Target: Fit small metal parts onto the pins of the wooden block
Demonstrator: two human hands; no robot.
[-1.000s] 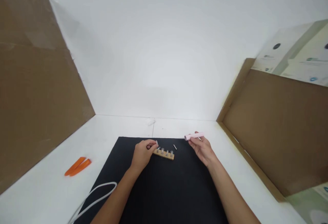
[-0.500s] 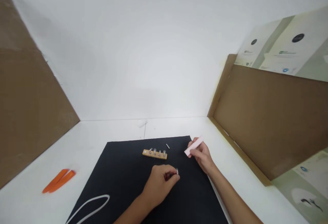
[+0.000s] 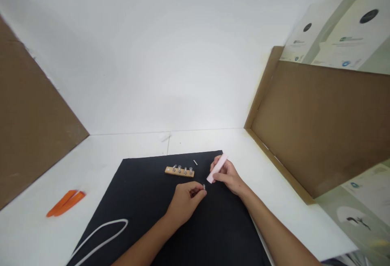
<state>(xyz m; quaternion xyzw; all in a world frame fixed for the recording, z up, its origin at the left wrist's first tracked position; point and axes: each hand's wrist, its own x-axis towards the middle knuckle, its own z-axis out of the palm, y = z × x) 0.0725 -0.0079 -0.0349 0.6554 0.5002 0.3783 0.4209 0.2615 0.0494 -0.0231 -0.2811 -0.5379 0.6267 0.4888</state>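
My left hand point(image 3: 187, 201) pinches a small metal piece point(image 3: 204, 187) between thumb and fingertips, above the black mat point(image 3: 146, 201). Just to its right, my right hand point(image 3: 227, 174) grips a pale pink bar point(image 3: 217, 167), held at a slant with its lower end toward the left fingertips. A small gap separates bar and metal piece. Behind the left hand lies a narrow wooden strip point(image 3: 168, 170) with several small shiny metal parts point(image 3: 179, 169) standing along it. A short, thin metal pin point(image 3: 195, 162) rests on the mat beyond the strip.
Two orange strips point(image 3: 65, 204) lie on the white table point(image 3: 91, 164) at left. A white cord loop point(image 3: 105, 225) crosses the mat's near left. Cardboard panels stand at left point(image 3: 36, 115) and right point(image 3: 319, 124). A whitish scrap point(image 3: 165, 137) sits near the back wall.
The right hand has brought the pink bar leftward, closer to the left hand's metal piece. The whole view has shifted slightly; both hands keep their hold.
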